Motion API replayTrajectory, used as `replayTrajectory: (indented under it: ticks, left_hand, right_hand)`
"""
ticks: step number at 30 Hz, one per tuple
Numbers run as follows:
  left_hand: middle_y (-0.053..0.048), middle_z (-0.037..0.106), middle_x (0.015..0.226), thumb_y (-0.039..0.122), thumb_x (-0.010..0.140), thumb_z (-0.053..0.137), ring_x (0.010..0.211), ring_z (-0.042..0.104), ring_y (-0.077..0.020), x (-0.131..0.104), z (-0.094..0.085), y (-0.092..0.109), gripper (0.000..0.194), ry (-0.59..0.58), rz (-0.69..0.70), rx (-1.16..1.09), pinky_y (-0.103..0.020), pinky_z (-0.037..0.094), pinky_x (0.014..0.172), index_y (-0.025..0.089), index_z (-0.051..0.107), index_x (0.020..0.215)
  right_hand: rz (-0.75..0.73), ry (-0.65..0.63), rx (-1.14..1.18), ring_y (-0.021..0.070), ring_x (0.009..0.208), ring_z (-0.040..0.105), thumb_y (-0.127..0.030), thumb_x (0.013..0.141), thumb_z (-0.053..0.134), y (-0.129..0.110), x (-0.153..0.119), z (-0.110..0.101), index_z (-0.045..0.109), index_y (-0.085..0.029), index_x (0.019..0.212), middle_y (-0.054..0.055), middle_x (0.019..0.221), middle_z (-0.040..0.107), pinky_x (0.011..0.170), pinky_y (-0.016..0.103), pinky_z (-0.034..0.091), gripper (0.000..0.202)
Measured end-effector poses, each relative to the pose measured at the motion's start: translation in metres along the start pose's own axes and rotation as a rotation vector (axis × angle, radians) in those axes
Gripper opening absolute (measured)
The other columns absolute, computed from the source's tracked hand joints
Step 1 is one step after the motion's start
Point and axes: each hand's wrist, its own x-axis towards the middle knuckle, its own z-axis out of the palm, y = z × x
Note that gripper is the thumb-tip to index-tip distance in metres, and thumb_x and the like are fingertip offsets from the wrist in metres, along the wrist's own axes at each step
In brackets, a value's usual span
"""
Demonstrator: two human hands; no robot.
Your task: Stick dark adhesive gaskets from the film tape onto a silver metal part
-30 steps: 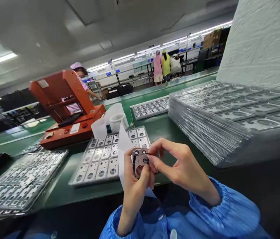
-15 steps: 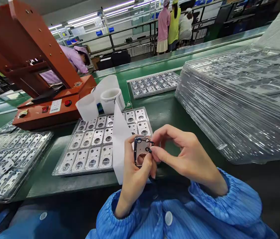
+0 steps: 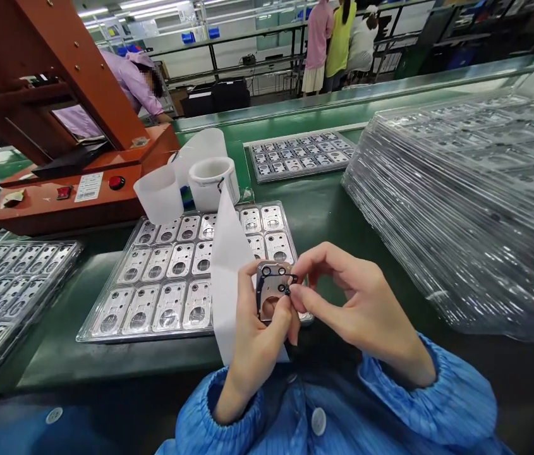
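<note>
My left hand (image 3: 254, 341) grips a small metal plate (image 3: 267, 292) by its edges, tilted up in front of my chest. The plate has a large round hole and smaller black-ringed holes. A thin black frame-like gasket (image 3: 273, 275) runs along its upper and left sides. My right hand (image 3: 361, 297) pinches the gasket's right end between thumb and index finger, at the plate's right edge. Behind my left hand, a white paper sheet (image 3: 229, 265) lies across a clear tray (image 3: 146, 337) of similar metal plates.
An orange-red press (image 3: 81, 183) stands at the left, beside white paper rolls (image 3: 212, 189). Another plate tray (image 3: 60, 294) lies far left; a further tray (image 3: 302, 158) lies behind. Stacked clear trays (image 3: 418, 240) rise at the right. Several people are beyond the bench.
The view has shifted slightly, so the near trays and press appear further left. The gasket's right end now sits closer to the plate, with my right fingers still pinching it.
</note>
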Motion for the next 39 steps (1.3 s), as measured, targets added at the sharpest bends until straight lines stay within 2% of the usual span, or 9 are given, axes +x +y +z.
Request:
replayTrajectory:
  ticks: [5, 8, 12, 15, 29, 39]
  left_hand:
    - [0.012, 0.044, 0.049, 0.023, 0.087, 0.052, 0.038, 0.040, -0.0025, 0.005, -0.007, -0.007, 0.027, -0.076, -0.030, -0.040, -0.011, 0.031, 0.042, 0.022, 0.034, 0.107]
    - [0.013, 0.041, 0.047, 0.022, 0.090, 0.048, 0.038, 0.038, -0.0020, 0.007, -0.009, -0.009, 0.022, -0.114, -0.017, -0.062, -0.010, 0.030, 0.042, 0.021, 0.032, 0.105]
    - [0.012, 0.041, 0.049, 0.020, 0.091, 0.044, 0.040, 0.038, -0.0015, 0.007, -0.008, -0.010, 0.018, -0.119, -0.022, -0.080, -0.010, 0.031, 0.043, 0.021, 0.032, 0.104]
    - [0.013, 0.041, 0.049, 0.020, 0.091, 0.044, 0.039, 0.038, -0.0015, 0.006, -0.008, -0.009, 0.018, -0.122, -0.024, -0.091, -0.010, 0.030, 0.042, 0.022, 0.032, 0.103]
    - [0.012, 0.042, 0.048, 0.018, 0.090, 0.043, 0.041, 0.038, -0.0024, 0.004, -0.009, -0.007, 0.022, -0.109, -0.045, -0.025, -0.009, 0.033, 0.044, 0.022, 0.031, 0.108]
    - [0.012, 0.043, 0.049, 0.016, 0.090, 0.044, 0.040, 0.039, -0.0021, 0.005, -0.008, -0.006, 0.020, -0.128, -0.021, -0.058, -0.009, 0.031, 0.041, 0.022, 0.032, 0.105]
  right_hand:
    - [-0.072, 0.064, -0.116, 0.0056, 0.067, 0.052, 0.002, 0.075, 0.057, 0.006, 0.004, 0.006, 0.056, -0.016, 0.084, -0.005, 0.076, 0.059, 0.062, 0.016, 0.042, 0.020]
    - [-0.148, 0.106, -0.181, 0.0074, 0.073, 0.054, 0.001, 0.077, 0.057, 0.007, 0.005, 0.009, 0.057, -0.015, 0.086, -0.002, 0.078, 0.060, 0.066, 0.017, 0.043, 0.018]
    - [-0.219, 0.172, -0.271, 0.0112, 0.087, 0.056, -0.002, 0.076, 0.059, 0.006, 0.006, 0.009, 0.059, -0.013, 0.085, 0.005, 0.093, 0.058, 0.078, 0.020, 0.045, 0.015]
    - [-0.219, 0.196, -0.295, 0.0126, 0.092, 0.056, -0.003, 0.074, 0.062, 0.005, 0.006, 0.009, 0.060, -0.012, 0.081, 0.008, 0.099, 0.054, 0.082, 0.021, 0.045, 0.012]
    - [-0.188, 0.148, -0.220, 0.0113, 0.089, 0.055, 0.002, 0.072, 0.059, 0.004, 0.009, 0.010, 0.056, -0.012, 0.080, 0.007, 0.095, 0.056, 0.080, 0.019, 0.044, 0.016]
    - [-0.150, 0.133, -0.213, 0.0148, 0.089, 0.056, 0.000, 0.074, 0.058, 0.003, 0.011, 0.010, 0.056, -0.015, 0.080, 0.006, 0.094, 0.056, 0.078, 0.025, 0.045, 0.017]
